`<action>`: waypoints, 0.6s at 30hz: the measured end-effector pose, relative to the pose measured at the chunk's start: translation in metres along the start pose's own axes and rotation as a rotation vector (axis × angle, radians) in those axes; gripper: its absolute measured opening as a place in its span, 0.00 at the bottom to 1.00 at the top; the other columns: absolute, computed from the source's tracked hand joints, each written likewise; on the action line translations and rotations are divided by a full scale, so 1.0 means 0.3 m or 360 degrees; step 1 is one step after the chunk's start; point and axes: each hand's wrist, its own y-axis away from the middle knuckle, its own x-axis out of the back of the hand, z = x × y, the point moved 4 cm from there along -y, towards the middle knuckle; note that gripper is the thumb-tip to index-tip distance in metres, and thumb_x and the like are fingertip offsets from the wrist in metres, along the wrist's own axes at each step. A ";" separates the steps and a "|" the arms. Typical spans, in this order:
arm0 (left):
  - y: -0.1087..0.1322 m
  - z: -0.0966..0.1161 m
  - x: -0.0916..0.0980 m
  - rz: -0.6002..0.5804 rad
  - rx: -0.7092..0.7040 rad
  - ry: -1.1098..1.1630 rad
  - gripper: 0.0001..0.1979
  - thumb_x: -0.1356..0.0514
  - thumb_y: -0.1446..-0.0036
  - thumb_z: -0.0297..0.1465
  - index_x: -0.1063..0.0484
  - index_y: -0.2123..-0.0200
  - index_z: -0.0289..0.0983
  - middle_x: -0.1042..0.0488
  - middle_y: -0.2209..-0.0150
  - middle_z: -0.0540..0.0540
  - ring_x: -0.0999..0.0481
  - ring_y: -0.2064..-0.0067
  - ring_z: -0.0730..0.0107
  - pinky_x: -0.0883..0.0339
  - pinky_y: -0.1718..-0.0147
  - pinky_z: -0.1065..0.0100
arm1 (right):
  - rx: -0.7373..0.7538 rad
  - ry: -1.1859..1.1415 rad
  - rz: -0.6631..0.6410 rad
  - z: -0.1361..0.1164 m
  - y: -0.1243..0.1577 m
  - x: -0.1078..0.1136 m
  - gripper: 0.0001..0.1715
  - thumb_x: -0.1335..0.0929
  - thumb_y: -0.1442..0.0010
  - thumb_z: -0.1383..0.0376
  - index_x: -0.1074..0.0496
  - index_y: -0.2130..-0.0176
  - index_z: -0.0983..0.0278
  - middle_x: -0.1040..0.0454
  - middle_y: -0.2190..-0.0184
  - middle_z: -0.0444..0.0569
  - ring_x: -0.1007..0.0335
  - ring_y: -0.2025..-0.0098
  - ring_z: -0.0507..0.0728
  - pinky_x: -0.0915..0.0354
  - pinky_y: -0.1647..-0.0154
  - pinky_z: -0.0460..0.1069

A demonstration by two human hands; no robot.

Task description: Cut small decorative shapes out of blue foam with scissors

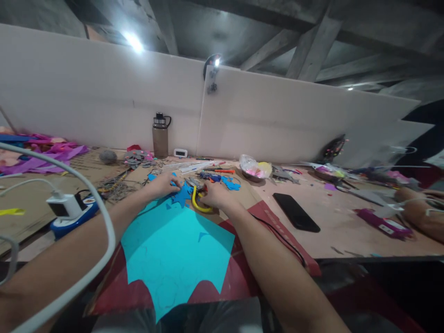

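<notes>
My left hand (165,185) is closed, its fingertips pinched at the edge of a dark blue star-like cut piece (181,196). Close to its right, my right hand (215,194) has its fingers curled at a pair of scissors with a yellow handle (198,204); the grip is partly hidden. The metal end of the scissors points toward the blue piece. Beneath my wrists a large turquoise sheet (173,249) with scalloped, pointed edges lies flat, and a small dark blue scrap (204,236) rests on it.
A red board (114,296) lies under the sheet. A black phone (296,212) and cable are to the right, a bowl with plastic wrap (255,170) behind. A bottle (160,138) stands at the back. A white cable (109,226) crosses the left foreground. At far right is another person's arm (419,208).
</notes>
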 end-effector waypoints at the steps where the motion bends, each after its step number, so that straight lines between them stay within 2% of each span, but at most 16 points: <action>1: -0.001 0.002 -0.002 -0.0015 -0.0038 -0.0057 0.06 0.31 0.68 0.25 0.23 0.84 0.41 0.25 0.80 0.49 0.31 0.77 0.69 0.42 0.77 0.71 | 0.0022 0.0016 -0.0009 -0.001 0.001 -0.001 0.26 0.29 0.48 0.59 0.29 0.50 0.66 0.23 0.55 0.62 0.25 0.53 0.66 0.35 0.59 0.51; 5: -0.005 0.008 -0.015 -0.0054 -0.0062 -0.0160 0.07 0.32 0.69 0.23 0.23 0.85 0.42 0.26 0.81 0.49 0.33 0.78 0.69 0.45 0.78 0.71 | 0.0078 0.0070 -0.0039 -0.005 0.004 -0.002 0.25 0.30 0.45 0.60 0.30 0.48 0.66 0.23 0.54 0.64 0.26 0.52 0.68 0.34 0.58 0.52; 11: -0.001 0.016 -0.005 0.0037 -0.0009 0.0099 0.09 0.31 0.74 0.22 0.25 0.87 0.42 0.27 0.83 0.49 0.33 0.78 0.68 0.44 0.79 0.71 | 0.0116 0.0063 -0.0067 -0.016 0.018 0.014 0.26 0.29 0.46 0.58 0.28 0.49 0.66 0.23 0.53 0.63 0.25 0.53 0.68 0.34 0.59 0.52; 15: 0.008 0.022 0.032 0.0026 0.0135 0.0097 0.09 0.30 0.70 0.22 0.25 0.85 0.40 0.29 0.84 0.50 0.32 0.81 0.69 0.44 0.81 0.71 | 0.0150 0.0008 -0.0012 -0.023 0.033 0.031 0.23 0.28 0.45 0.56 0.26 0.53 0.66 0.22 0.57 0.60 0.25 0.54 0.66 0.35 0.57 0.51; 17: 0.009 0.028 0.065 0.0038 0.0174 0.0159 0.08 0.29 0.68 0.23 0.24 0.84 0.39 0.28 0.83 0.49 0.30 0.79 0.68 0.42 0.79 0.70 | 0.0166 -0.0019 0.0073 -0.032 0.037 0.043 0.22 0.30 0.42 0.55 0.25 0.52 0.66 0.23 0.54 0.61 0.26 0.51 0.66 0.35 0.54 0.52; 18: 0.009 0.032 0.074 -0.0039 0.0184 0.0159 0.07 0.28 0.67 0.24 0.23 0.83 0.38 0.26 0.81 0.47 0.29 0.78 0.68 0.40 0.78 0.70 | 0.0168 -0.0056 0.0127 -0.038 0.037 0.049 0.22 0.31 0.40 0.55 0.26 0.51 0.66 0.23 0.52 0.61 0.27 0.50 0.65 0.36 0.53 0.52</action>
